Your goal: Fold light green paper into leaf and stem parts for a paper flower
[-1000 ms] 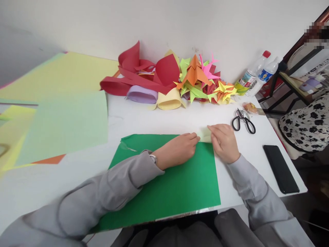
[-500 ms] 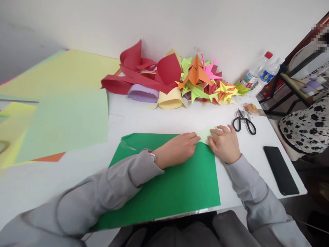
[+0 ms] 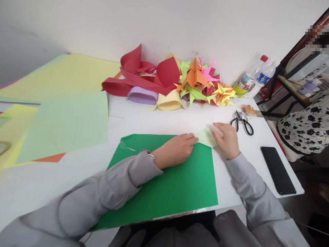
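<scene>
A small pale green folded paper [image 3: 206, 136] lies over the upper right edge of a green sheet [image 3: 177, 185]. My left hand [image 3: 177, 151] pinches its left end between closed fingertips, resting on the green sheet. At the paper's right end is my right hand [image 3: 227, 140], its thumb and forefinger stretched out and apart, with the thumb tip at the paper. The other fingers of that hand are mostly hidden. Black-handled scissors [image 3: 242, 122] lie just beyond my right hand.
Large pale green [image 3: 69, 123] and yellow sheets [image 3: 84, 72] spread at left. Along the wall sit red paper loops [image 3: 167, 73], a paper crown [image 3: 169, 102] and folded paper stars [image 3: 223, 93]. Bottles [image 3: 253, 75] stand at back right; a black phone [image 3: 278, 171] lies near the right edge.
My right hand's fingers have lifted and spread from the pale green paper, uncovering more of its right end. My left hand keeps its pinch. The view has shifted slightly.
</scene>
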Demonstrator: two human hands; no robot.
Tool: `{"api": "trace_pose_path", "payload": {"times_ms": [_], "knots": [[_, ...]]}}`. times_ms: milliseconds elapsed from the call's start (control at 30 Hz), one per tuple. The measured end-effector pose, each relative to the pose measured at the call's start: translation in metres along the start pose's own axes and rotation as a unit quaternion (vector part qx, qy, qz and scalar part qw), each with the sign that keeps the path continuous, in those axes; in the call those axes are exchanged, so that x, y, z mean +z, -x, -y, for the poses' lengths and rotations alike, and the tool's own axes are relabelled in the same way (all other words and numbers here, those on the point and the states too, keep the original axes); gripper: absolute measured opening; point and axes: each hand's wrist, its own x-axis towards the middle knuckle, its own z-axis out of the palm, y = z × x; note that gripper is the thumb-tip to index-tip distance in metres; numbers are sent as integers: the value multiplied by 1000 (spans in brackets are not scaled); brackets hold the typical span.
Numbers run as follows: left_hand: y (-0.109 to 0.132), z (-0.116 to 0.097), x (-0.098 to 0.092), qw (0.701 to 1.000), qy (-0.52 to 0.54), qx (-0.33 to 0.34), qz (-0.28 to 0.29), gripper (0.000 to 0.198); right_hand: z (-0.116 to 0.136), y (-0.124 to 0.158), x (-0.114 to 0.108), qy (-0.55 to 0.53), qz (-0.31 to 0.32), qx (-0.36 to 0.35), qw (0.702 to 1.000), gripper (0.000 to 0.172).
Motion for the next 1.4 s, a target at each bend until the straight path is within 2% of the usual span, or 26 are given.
{"api": "trace_pose_path", "payload": {"times_ms": [100,167,267,367,467,600,767,867,967,1067,1233,1333,1400], "knots": [[2,0,1,1000,-16,19,7,29,4,3,11,-3,43,-34,999,50],[4,1,1,1000,-6,2,-15,29,7,5,18,31,75,-49,996,57],[4,4,2,993,43,-80,-78,27,8,5,23,35,105,-50,993,53],[0,7,6,967,109,-180,-142,24,7,4,23,23,108,-57,992,49],[-5,10,9,955,146,-225,-128,14,8,3,21,14,115,-63,991,48],[-13,12,9,942,174,-273,-89,16,11,2,20,13,135,-86,987,43],[-17,17,8,912,235,-328,-77,18,16,-5,20,-9,178,-102,979,33],[-17,19,10,904,254,-332,-89,23,19,-10,17,-56,177,-92,978,27],[-15,19,13,902,262,-325,-109,33,23,-10,12,-80,140,-101,982,22],[-15,18,15,905,265,-308,-124,34,27,-8,9,-61,112,-124,984,20],[-15,15,13,894,306,-285,-160,32,33,-6,5,-27,69,-147,986,21],[-13,13,5,909,260,-254,-205,30,38,-5,-2,-16,36,-140,989,26],[-10,10,-3,918,225,-222,-241,29,43,-4,-10,-5,19,-138,990,19]]}}
